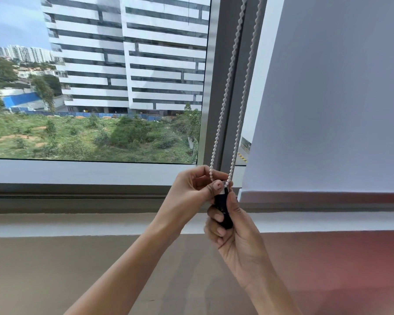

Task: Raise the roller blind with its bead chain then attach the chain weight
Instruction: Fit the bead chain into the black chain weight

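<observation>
A white bead chain [225, 96] hangs as two strands in front of the grey window mullion. Its bottom loop meets a small black chain weight [223, 206] at the lower centre. My right hand [236, 233] is wrapped around the weight from below and the right. My left hand [192, 192] pinches the bottom of the chain at the weight's top, thumb pressed on the beads. A white roller blind [328, 98] covers the right window pane, and its bottom bar [316, 196] sits just above the sill. The weight's lower part is hidden by my fingers.
The left pane shows glass [100, 87] with buildings and greenery outside. A grey mullion [216, 87] stands behind the chain. A pale sill [77, 223] runs across below the frame, with a beige wall [77, 269] under it.
</observation>
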`<state>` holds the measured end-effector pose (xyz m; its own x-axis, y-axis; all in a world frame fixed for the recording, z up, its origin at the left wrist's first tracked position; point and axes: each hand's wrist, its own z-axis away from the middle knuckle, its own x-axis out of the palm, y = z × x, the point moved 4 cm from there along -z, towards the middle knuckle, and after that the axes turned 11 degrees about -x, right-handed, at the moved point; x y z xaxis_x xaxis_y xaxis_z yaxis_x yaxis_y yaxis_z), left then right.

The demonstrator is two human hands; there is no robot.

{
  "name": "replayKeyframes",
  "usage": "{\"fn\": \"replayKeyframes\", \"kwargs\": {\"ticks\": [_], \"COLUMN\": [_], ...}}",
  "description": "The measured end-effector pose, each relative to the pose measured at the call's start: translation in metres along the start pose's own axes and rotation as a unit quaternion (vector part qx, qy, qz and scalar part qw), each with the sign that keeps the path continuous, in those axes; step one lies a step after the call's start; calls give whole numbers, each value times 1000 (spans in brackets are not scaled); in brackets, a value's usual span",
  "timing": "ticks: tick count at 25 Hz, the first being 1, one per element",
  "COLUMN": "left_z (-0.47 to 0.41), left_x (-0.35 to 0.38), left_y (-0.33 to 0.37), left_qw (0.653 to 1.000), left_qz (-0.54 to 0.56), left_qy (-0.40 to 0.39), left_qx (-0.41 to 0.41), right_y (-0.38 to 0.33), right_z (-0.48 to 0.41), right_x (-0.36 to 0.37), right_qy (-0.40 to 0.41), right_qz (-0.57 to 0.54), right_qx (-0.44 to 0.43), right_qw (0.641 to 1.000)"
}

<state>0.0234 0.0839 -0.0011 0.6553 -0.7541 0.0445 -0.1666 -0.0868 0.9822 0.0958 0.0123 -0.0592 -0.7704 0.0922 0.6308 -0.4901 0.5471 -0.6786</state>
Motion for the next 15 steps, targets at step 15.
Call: {"fn": "replayKeyframes", "kwargs": {"ticks": [15], "left_z": [0], "left_x": [6], "left_y": [-18], "left_qw": [991], "left_qz": [-110], "left_qy": [35], "left_qx": [60], "right_y": [-3], "right_z": [-4], "right_x": [-22], "right_qy": [44], "right_qz": [302], "right_qx": [-118], "right_qw": [945]}}
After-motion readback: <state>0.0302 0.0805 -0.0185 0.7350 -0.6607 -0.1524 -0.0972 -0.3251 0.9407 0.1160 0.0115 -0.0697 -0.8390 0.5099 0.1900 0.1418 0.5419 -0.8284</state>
